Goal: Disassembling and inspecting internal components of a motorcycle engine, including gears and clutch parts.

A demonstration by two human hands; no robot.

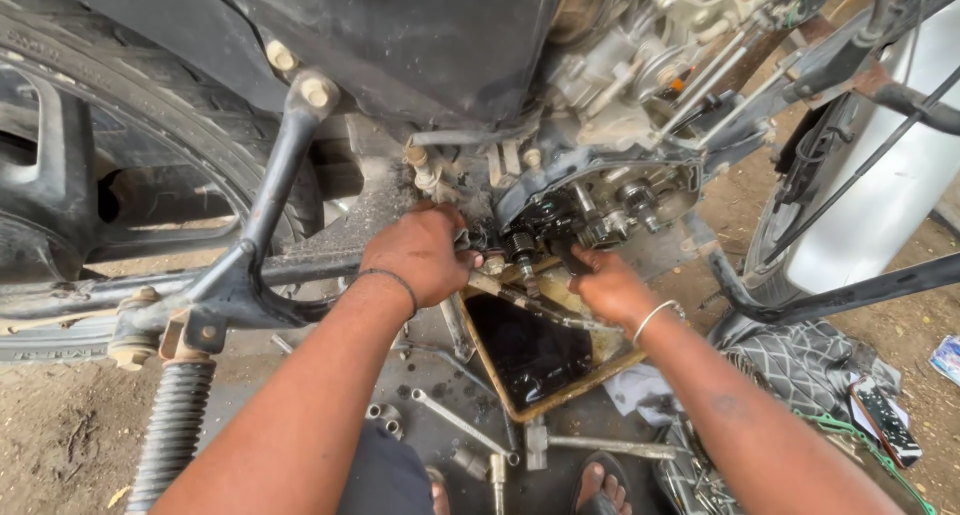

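Your left hand (420, 253) and right hand (607, 283) sit apart, both pressed into open engine case (590, 210); grip hidden, cannot tell. Oil tray (530, 350) directly beneath. Risk: oily fingers slip, loose part drops into black oil.

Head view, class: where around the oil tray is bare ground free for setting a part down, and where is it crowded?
Free: the dirt left of the shock spring, and dirt at far right. Crowded: below the oil tray, where a spanner and hammer lie, and where both hands work.
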